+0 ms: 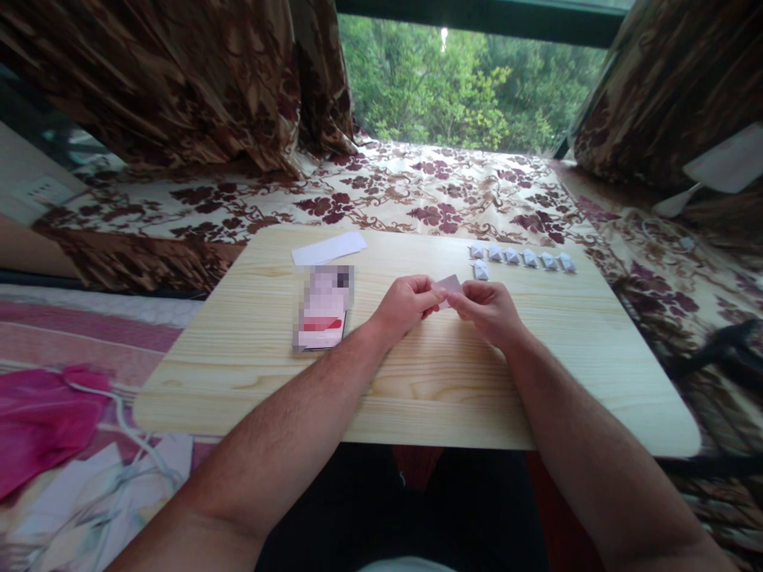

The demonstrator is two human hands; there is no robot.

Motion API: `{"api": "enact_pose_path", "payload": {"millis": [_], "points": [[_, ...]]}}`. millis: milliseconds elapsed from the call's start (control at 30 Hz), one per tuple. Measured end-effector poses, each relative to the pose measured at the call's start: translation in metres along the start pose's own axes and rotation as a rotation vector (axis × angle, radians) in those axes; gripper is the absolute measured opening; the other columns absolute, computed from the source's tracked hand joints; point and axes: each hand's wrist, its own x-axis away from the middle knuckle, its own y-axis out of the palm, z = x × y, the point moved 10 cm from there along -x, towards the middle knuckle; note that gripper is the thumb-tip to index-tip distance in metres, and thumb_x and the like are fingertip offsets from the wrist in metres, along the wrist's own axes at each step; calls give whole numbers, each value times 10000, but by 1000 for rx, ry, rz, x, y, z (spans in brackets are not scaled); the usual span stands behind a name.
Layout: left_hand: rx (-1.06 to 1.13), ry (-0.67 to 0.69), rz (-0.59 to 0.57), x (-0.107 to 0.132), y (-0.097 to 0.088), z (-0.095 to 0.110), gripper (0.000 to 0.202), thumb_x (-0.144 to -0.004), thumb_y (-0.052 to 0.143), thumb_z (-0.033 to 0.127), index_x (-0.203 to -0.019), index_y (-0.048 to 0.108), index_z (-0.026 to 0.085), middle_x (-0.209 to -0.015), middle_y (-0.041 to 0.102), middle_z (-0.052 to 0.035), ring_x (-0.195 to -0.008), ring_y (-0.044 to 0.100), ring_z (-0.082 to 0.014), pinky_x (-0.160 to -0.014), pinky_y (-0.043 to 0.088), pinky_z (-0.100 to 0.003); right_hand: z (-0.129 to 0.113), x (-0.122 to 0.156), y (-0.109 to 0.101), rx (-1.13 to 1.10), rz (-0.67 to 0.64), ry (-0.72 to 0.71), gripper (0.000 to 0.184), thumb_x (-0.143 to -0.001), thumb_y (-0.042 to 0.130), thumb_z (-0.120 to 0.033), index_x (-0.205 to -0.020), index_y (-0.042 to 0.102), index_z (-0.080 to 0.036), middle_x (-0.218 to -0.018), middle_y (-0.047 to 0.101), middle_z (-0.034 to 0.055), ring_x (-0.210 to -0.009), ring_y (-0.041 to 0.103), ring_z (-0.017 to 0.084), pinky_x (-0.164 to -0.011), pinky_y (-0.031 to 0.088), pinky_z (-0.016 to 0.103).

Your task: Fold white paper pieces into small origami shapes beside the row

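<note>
A small pale square of paper (450,287) is held above the middle of the table, pinched on both sides. My left hand (410,302) grips its left edge between thumb and fingers. On the opposite side, my right hand (487,308) pinches its lower right part, closed as well. Just beyond my right hand sits one small folded white paper piece (480,271). Behind that, several similar folded paper pieces (530,258) stand in a row toward the far right corner. The lower edge of the held paper is partly hidden by my fingers.
The light wooden table (238,381) has rounded corners. White paper strips (329,249) lie at its far left, with a pixelated phone-shaped object (325,306) nearer. Left of the table are a pink cloth (48,421) and a white cable (122,409). Patterned fabric (429,187) covers the ledge behind.
</note>
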Motion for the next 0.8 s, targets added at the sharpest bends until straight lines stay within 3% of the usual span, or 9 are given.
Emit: {"api": "enact_pose_path", "payload": {"millis": [233, 500, 800], "points": [[-55, -33, -200, 4, 15, 0, 249, -767, 699, 358, -736, 675, 112, -595, 586, -8, -532, 462, -82, -520, 302, -235, 8, -1, -2, -165, -32, 34, 383, -831, 702, -463, -627, 559, -172, -504, 495, -37, -473, 383, 84, -497, 270, 259], [123, 39, -271, 8, 26, 11, 341, -721, 774, 456, -725, 688, 126, -631, 635, -41, -573, 491, -98, -588, 357, -253, 5, 5, 13, -446, -103, 92, 395, -820, 713, -472, -624, 517, -191, -514, 528, -18, -482, 463, 113, -524, 346, 268], [166, 29, -318, 13, 31, 14, 379, -678, 804, 509, -725, 711, 145, -690, 675, -71, -640, 555, -139, -631, 395, -280, 8, 7, 18, -533, -139, 117, 392, -759, 765, -479, -633, 529, -192, -546, 589, 1, -493, 518, 136, -502, 350, 270]]}}
